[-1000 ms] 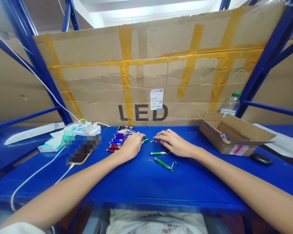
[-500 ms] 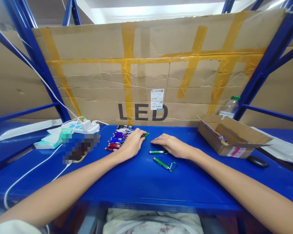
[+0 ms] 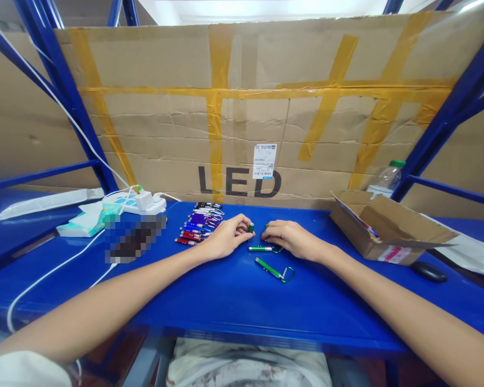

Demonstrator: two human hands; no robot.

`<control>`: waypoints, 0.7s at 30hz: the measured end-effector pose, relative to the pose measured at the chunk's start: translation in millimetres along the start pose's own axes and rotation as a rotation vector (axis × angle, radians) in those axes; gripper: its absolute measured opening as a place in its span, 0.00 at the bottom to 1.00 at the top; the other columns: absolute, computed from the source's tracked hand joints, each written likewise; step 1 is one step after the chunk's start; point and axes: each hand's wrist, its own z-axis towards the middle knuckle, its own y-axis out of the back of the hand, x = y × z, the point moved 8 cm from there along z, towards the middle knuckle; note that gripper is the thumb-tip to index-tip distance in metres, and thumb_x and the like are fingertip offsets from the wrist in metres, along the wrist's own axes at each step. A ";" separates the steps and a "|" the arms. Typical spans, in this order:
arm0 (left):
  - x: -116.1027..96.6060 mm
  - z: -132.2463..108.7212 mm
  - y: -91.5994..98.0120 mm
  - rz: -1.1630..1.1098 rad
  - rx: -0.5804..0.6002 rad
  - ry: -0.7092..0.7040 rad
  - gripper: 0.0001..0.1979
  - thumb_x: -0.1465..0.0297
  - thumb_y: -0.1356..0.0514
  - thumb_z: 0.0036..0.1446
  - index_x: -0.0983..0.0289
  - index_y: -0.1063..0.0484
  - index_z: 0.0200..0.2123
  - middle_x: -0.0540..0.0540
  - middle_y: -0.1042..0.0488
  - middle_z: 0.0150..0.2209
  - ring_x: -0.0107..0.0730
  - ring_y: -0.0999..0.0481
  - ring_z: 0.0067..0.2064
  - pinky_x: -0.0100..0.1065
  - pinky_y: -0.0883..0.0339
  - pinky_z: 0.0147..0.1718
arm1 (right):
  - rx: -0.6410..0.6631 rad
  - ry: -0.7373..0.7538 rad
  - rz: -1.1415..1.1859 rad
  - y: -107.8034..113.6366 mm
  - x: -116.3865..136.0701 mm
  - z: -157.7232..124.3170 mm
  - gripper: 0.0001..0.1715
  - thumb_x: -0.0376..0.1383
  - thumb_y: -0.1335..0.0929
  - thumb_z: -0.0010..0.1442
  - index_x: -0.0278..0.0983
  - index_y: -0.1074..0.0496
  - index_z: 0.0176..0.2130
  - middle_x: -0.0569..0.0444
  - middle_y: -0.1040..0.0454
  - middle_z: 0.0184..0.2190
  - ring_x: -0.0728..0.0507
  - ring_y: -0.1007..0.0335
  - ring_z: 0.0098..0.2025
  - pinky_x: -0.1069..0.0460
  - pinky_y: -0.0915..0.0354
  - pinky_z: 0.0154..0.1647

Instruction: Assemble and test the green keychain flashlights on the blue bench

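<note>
My left hand (image 3: 229,236) is closed, with a short green keychain flashlight (image 3: 251,228) upright at its fingertips. Across a small gap, my right hand (image 3: 288,238) has its fingers curled down; a speck of green shows at the tips, but what they hold is mostly hidden. Just below the right hand lies another green keychain flashlight (image 3: 260,249), its clip end partly under the fingers. Nearer to me rests a third green flashlight (image 3: 268,267) with a carabiner clip. Left of my left hand, several red, blue, purple, silver and black flashlights (image 3: 191,235) lie in a row.
An open cardboard box (image 3: 358,236) stands at right, a black mouse (image 3: 428,271) beside it and a bottle (image 3: 389,177) behind. At left are a blurred-out phone (image 3: 137,239), a tissue pack (image 3: 84,223), a power strip (image 3: 155,204) and white cables. A large carton (image 3: 165,140) backs the blue table (image 3: 234,306).
My left hand has turned the green flashlight from lying slanted to upright. The fingers of my right hand have curled in. The view has shifted slightly.
</note>
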 end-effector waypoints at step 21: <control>-29.1 -9.6 -8.3 0.157 0.087 -0.160 0.07 0.69 0.34 0.65 0.60 0.28 0.45 0.50 0.20 0.40 0.34 0.18 0.43 0.33 0.27 0.46 | -0.296 -0.093 0.108 28.5 0.4 0.8 0.10 0.38 0.36 0.76 0.40 0.25 0.46 0.49 0.20 0.43 0.41 0.24 0.43 0.48 0.31 0.46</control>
